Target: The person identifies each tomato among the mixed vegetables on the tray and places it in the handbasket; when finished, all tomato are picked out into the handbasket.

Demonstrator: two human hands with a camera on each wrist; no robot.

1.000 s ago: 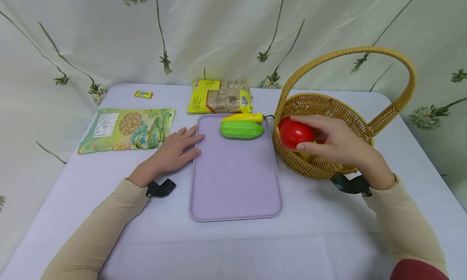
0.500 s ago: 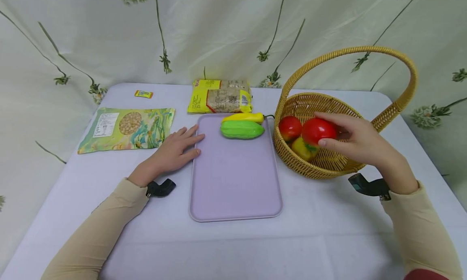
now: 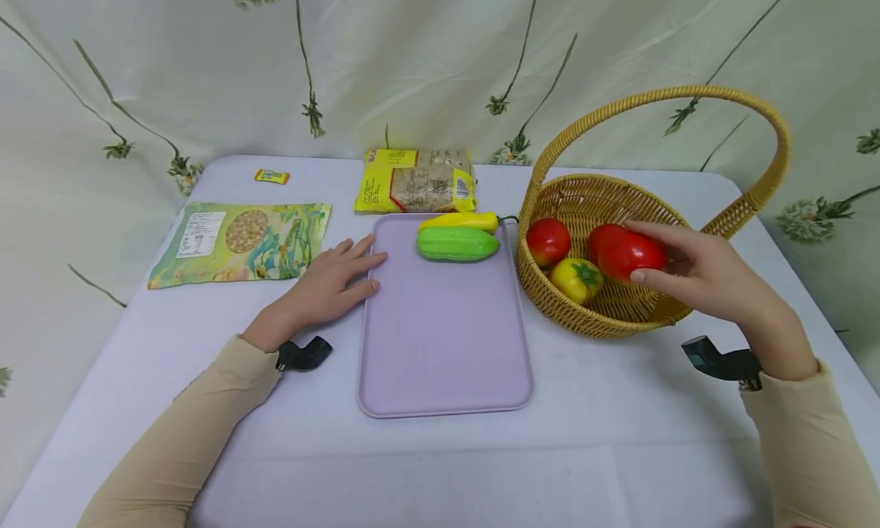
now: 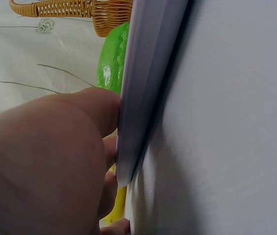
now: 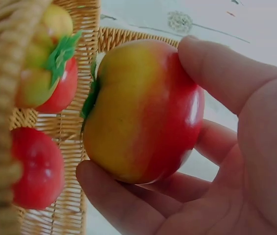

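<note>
My right hand (image 3: 708, 272) holds a glossy red tomato (image 3: 632, 257) over the wicker basket (image 3: 612, 195), thumb on one side and fingers on the other. In the right wrist view the held tomato (image 5: 143, 112) shows a yellow half and green leaves. Inside the basket lie a red tomato (image 3: 548, 242) and a yellow tomato (image 3: 577, 280) with a green top; another red fruit (image 3: 603, 239) is partly hidden behind the held one. My left hand (image 3: 334, 280) rests, fingers spread, at the left edge of the lilac tray (image 3: 443, 344). The left wrist view shows it touching the tray's rim (image 4: 145, 73).
A green ridged vegetable (image 3: 457, 244) and a yellow pepper (image 3: 461, 221) lie at the tray's far end. Behind it is a yellow packet (image 3: 415, 180). A green bag (image 3: 241, 245) and a small yellow sachet (image 3: 272, 176) lie left. The basket's tall handle (image 3: 653, 96) arches above it.
My right hand has moved right across the basket with the red tomato, uncovering the red and yellow tomatoes at the basket's left side. The left hand stays in place on the tray edge.
</note>
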